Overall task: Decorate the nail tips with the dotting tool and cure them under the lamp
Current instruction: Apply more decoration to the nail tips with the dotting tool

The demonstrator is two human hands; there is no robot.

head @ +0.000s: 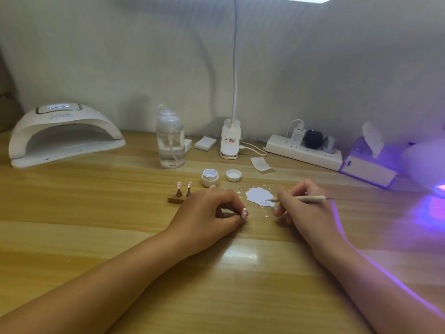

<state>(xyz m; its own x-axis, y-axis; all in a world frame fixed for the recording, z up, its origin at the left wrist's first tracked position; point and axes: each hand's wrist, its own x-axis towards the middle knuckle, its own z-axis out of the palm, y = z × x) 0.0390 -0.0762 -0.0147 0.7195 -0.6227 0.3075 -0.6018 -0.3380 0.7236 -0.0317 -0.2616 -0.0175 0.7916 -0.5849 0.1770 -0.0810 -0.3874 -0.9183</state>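
Both hands rest on the wooden table (72, 213), a little apart, near its middle. The left hand (209, 213) is curled, and its thumb and fingers pinch a pink nail tip (244, 212) with small white dots on it. The right hand (303, 208) is closed around the dotting tool (301, 198) like a pen. The tool's point touches a white blob (258, 196) spread on the table between the two hands.

Just behind the left hand stands a small wooden block (175, 199) with two more pink tips (179, 184) on little stands. Close behind the blob sit an open white jar (210, 177) and its lid (233, 175) — side by side.

The white nail lamp (62, 136) sits at the back left corner. A clear bottle (170, 141) stands at the back edge, near the middle. At the right edge — purple light (433, 203) glows on the wood.
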